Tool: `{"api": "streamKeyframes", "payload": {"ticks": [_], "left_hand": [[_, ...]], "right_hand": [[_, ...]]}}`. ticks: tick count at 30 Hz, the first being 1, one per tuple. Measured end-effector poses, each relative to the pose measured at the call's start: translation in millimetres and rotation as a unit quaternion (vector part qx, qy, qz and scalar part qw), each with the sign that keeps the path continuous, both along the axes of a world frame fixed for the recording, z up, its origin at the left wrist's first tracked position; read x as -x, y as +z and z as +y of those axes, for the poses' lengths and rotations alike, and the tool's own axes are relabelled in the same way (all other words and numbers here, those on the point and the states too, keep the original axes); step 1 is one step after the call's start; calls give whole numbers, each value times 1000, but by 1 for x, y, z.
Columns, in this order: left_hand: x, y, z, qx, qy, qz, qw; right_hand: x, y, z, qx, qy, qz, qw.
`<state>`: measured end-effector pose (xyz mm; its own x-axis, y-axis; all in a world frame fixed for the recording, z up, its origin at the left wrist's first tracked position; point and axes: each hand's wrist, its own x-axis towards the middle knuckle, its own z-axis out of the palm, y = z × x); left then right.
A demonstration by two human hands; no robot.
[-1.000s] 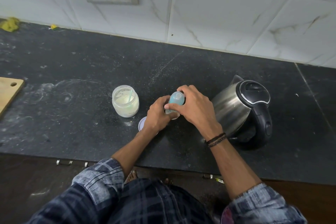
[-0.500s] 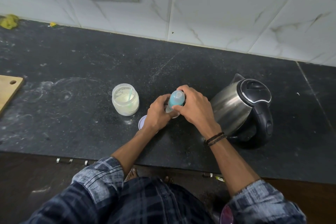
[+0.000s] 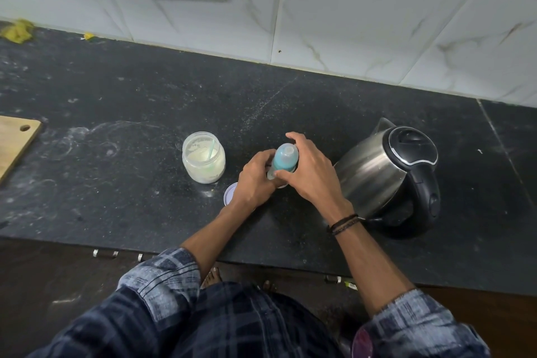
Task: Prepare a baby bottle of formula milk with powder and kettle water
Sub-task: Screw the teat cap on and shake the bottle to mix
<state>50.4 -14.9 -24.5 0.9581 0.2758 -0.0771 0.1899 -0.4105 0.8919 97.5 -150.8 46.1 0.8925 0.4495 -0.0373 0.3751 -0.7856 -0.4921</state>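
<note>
The baby bottle (image 3: 286,157) stands upright just left of the kettle (image 3: 377,174) on the black countertop (image 3: 130,212), enclosed by 2 hands; its base is hidden by them. The left hand (image 3: 255,180) grips the bottle's lower body from the side away from the kettle, fingers curled round it. The right hand (image 3: 309,173) lies between bottle and kettle. Its thumb and fingers curl round the blue top section, thumb on the near side, index finger arched over the far side. The powder jar (image 3: 203,161), uncovered, with 1 pale green scoop handle (image 3: 211,148) inside, stands farther left of the kettle, beyond the bottle. 1 round lid (image 3: 230,196) lies flat, partly hidden under the left hand.
</note>
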Motion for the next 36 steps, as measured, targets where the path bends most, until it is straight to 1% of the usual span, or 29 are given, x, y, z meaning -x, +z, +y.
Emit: {"api": "streamKeyframes", "payload": {"ticks": [3,7,13,22,23,25,28,30,36], "left_hand": [[0,0,0,0,0,-3,1000],[1,1,0,0,-3,-4,1000],[2,2,-1,-5,-9,0,1000],[5,7,-5,-17,10,-8,1000],[5,7,-4,-16,10,-7,1000],[4,6,-2,-12,5,-1,1000],[3,4,0,-11,-3,6,1000],[2,3,1,-12,-6,6,1000],[5,5,0,-27,-5,21,999]], "right_hand": [[2,-2,1,-28,2,-3,1000],[1,-8,4,-29,-18,-9,999],[-1,-7,2,-31,18,23,999],[10,-23,7,-70,-23,-29,997],[9,-24,7,-76,-27,-24,996],[3,-23,3,-84,-28,14,996],[-6,-20,-5,-89,-2,82,993],[-8,-20,-7,-98,10,102,990],[-3,-33,-7,-129,-5,61,990]]}}
